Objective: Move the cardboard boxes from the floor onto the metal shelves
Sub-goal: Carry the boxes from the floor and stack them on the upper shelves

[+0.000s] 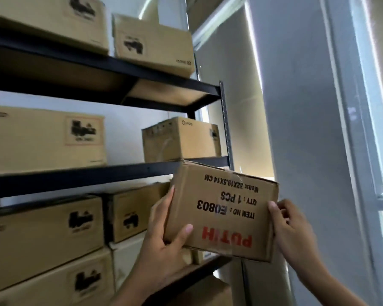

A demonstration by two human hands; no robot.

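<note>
I hold a cardboard box (223, 210) in the air in front of the black metal shelves (80, 177). Its print is upside down and reads "PUTIH" in red. My left hand (166, 237) grips its lower left corner, thumb on the front face. My right hand (290, 228) holds its right edge, fingers curled behind. The box hangs tilted, just below the right end of the middle shelf beam, in front of the lower shelf level.
Several cardboard boxes fill the shelves: two on the top level (155, 43), a wide one (44, 140) and a small one (181, 140) on the middle level with a gap between them, several stacked below (44, 237). A grey wall panel (296, 129) and window blinds stand right.
</note>
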